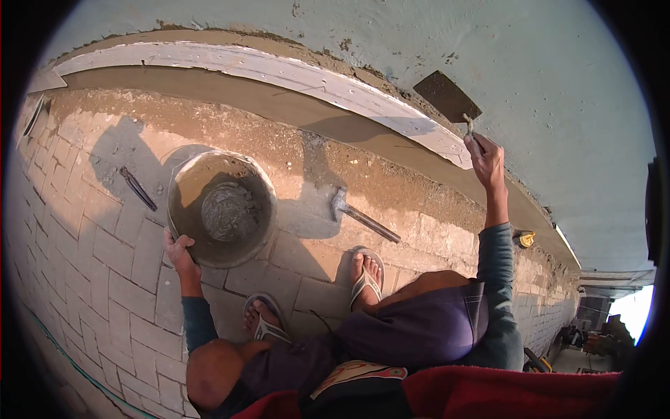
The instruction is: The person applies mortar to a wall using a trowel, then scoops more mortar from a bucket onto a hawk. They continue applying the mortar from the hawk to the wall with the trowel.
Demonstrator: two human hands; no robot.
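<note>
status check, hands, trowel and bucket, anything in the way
Right hand holding trowel at wall. Left hand at bucket's edge. Grey mix in bucket. Hammer on ground; nothing seen blocking trowel.

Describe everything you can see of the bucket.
The bucket is round and open-topped, with a thin pale rim and brownish, smeared inner walls; plastic or metal, I can't tell. A lumpy grey mix lies at the bottom, leaving most of the wall bare. It stands on the paving, mouth toward the camera, left of the hammer in the picture. The left hand grips its near-left rim. Any slight tilt is unclear.
</note>
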